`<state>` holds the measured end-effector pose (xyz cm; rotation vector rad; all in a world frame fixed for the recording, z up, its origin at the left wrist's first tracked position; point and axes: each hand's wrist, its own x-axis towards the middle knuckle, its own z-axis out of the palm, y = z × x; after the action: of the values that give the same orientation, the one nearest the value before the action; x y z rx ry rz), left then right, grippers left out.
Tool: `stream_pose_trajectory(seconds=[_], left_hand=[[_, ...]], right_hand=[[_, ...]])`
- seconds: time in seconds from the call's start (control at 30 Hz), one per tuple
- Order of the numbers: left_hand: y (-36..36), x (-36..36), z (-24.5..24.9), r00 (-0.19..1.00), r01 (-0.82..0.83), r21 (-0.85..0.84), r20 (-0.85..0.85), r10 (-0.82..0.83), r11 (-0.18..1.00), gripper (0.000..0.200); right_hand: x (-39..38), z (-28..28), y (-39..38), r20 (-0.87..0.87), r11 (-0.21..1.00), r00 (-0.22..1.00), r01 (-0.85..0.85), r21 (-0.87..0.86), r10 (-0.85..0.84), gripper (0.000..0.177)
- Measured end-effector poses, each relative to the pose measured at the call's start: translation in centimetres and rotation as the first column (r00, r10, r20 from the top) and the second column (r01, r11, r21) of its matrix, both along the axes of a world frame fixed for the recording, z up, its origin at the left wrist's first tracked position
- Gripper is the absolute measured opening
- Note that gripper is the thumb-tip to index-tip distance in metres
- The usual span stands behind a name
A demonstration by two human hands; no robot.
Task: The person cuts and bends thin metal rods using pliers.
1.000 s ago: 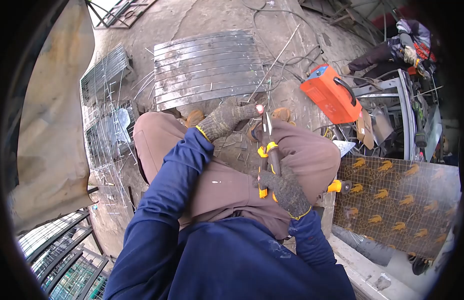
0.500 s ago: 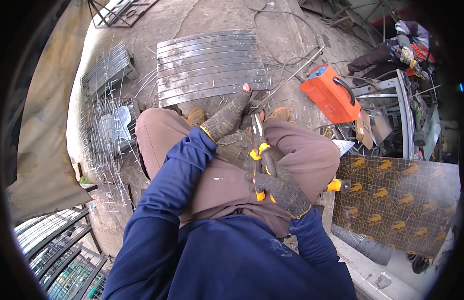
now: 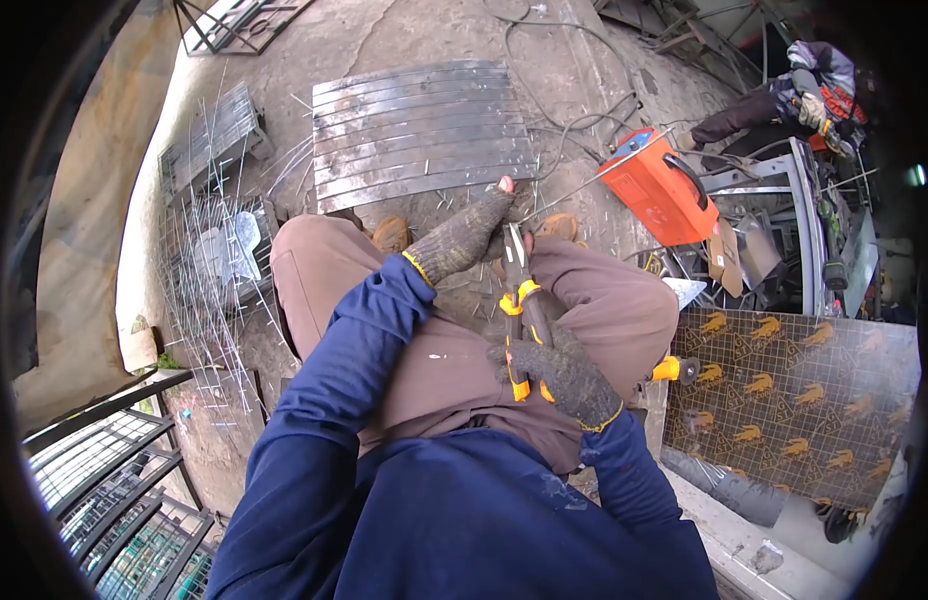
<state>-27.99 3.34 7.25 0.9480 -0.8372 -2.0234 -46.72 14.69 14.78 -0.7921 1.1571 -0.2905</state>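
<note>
My left hand (image 3: pixel 471 232), in a dark knit glove with a bare thumb tip showing, is closed around a thin metal rod (image 3: pixel 594 180) between my knees. The rod slants up to the right and crosses in front of the orange machine. Pliers (image 3: pixel 517 262) with black-and-yellow handles sit in my right hand (image 3: pixel 569 380), also gloved, its fingers wrapped around the grips. The plier jaws point away from me and lie right beside my left hand, overlapping the near end of the rod, which is partly hidden there.
A slatted metal panel (image 3: pixel 419 130) lies ahead, with short rod pieces scattered around it. Left are thin wire rods (image 3: pixel 209 290) over a metal frame. Right stand an orange machine (image 3: pixel 656 185) with cables and a patterned board (image 3: pixel 784 400). Another person (image 3: pixel 819 95) sits far right.
The far end of the rod has swung right and downward, and now overlaps the orange machine. My left hand has shifted slightly right; the pliers stay nearly in place.
</note>
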Motion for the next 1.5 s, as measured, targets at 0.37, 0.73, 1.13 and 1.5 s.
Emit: stream_pose_trajectory(seconds=[0.37, 0.73, 1.13, 1.5], left_hand=[[-0.5, -0.2, -2.3, 0.998, 0.062, -0.005, 0.007, -0.062, 0.998, 0.081], [-0.1, 0.3, 0.9, 0.921, 0.161, -0.150, 0.379, -0.094, 0.976, 0.071], [-0.2, 0.3, -0.8, 0.910, 0.186, -0.190, 0.404, -0.097, 0.964, 0.070], [-0.2, 1.8, 2.1, 0.812, 0.457, -0.391, 0.551, -0.194, 0.799, 0.046]], right_hand=[[0.0, 0.1, 0.4, 0.045, 0.989, 0.988, 0.148, -0.003, -0.148, 0.033], [-0.4, 0.2, 0.5, 0.050, 0.997, 0.996, 0.077, -0.018, -0.076, 0.037], [-1.0, -0.1, 1.1, 0.071, 0.991, 0.997, 0.002, -0.130, 0.007, 0.044], [-2.0, -1.6, 3.2, -0.164, 0.771, 0.978, -0.201, -0.604, 0.126, 0.026]])
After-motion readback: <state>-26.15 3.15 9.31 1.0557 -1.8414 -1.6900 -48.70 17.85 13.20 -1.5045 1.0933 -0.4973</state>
